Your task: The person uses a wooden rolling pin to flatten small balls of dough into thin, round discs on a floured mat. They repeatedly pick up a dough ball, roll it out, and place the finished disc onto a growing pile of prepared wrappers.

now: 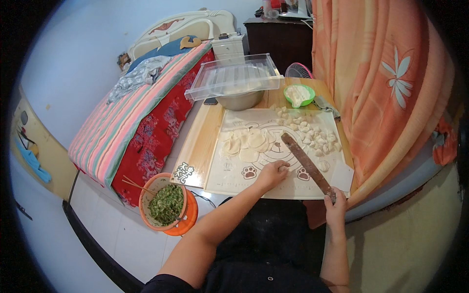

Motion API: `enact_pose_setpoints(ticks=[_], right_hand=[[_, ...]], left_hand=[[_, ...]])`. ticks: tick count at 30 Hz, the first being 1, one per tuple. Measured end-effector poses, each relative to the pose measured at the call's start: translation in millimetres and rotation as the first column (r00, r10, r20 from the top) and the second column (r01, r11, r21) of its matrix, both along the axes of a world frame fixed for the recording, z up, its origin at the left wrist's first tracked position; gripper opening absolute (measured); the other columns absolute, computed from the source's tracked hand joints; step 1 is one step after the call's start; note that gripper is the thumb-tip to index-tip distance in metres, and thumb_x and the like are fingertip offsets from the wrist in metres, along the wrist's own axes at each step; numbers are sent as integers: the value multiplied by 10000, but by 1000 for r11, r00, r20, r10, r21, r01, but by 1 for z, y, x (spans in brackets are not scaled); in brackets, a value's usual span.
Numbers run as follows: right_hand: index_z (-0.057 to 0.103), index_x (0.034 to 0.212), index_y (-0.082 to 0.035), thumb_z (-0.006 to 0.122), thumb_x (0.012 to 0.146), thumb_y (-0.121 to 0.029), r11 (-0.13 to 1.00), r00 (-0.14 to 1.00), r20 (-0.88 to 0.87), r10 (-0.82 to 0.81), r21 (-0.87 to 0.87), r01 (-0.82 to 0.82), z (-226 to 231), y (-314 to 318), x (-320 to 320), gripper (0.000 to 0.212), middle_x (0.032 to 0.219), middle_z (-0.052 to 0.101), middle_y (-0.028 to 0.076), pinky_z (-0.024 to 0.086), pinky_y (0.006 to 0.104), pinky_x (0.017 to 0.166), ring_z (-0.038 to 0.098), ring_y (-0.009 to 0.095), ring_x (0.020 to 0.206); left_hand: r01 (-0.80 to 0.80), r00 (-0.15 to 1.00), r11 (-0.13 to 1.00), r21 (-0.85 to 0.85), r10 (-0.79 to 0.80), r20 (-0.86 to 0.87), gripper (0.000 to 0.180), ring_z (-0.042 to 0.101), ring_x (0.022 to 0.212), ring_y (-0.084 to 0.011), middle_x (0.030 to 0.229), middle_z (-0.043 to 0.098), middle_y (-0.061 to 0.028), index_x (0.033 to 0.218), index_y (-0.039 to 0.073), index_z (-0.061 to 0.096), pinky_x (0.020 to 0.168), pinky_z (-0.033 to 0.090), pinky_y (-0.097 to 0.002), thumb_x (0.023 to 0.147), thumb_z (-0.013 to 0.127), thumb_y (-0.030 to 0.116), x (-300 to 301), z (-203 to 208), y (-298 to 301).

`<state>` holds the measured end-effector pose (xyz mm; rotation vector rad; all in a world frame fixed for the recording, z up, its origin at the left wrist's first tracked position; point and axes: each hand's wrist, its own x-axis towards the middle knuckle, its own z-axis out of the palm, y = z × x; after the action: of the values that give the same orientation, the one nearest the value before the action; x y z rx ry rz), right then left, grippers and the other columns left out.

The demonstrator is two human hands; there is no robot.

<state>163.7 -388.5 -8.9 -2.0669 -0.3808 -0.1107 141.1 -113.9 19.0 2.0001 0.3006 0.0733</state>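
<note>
My right hand (335, 205) is wrapped round the near end of a dark brown rolling pin (309, 163), which slants up and to the left over the pale pastry mat (222, 181). Low over the mat's near middle is my left hand (273, 176), its fingers curled in. A whitish bit shows at those fingertips, too small to name. Left of the pin lie thin, overlapping dough wrappers (248, 154). Many small dough pieces (320, 141) are scattered on the mat's right side, and one dough piece (323, 166) sits apart, nearer to me.
A clear plastic drawer (234, 80) rests over a large metal basin (240, 101) at the back. Beside it are a green bowl (306, 101) of flour and a grey cloth (325, 105). At lower left, a tub of chopped green filling (166, 205) holds chopsticks (137, 184). An orange curtain (366, 97) borders the right.
</note>
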Motion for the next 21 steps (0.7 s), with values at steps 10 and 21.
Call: enact_pose_setpoints(ticks=[10,21], right_hand=[[542,1233,23,615,904,-57,996,998,-57,34,83,-29,12,9,-5,347,1179,544,147,409,381,986,522,284,1116],[536,1239,27,603,914,-52,996,990,-120,72,70,-64,21,17,-13,341,1177,546,134,411,363,988,535,262,1102]], left_hand=[[-28,983,864,502,-67,171,118,621,901,-387,985,607,-137,931,87,653,779,514,-459,855,617,170,-9,-11,13],[139,976,619,773,-217,-2,322,554,1070,-376,1179,539,-190,1169,-8,557,914,485,-432,873,565,119,-77,7,67]])
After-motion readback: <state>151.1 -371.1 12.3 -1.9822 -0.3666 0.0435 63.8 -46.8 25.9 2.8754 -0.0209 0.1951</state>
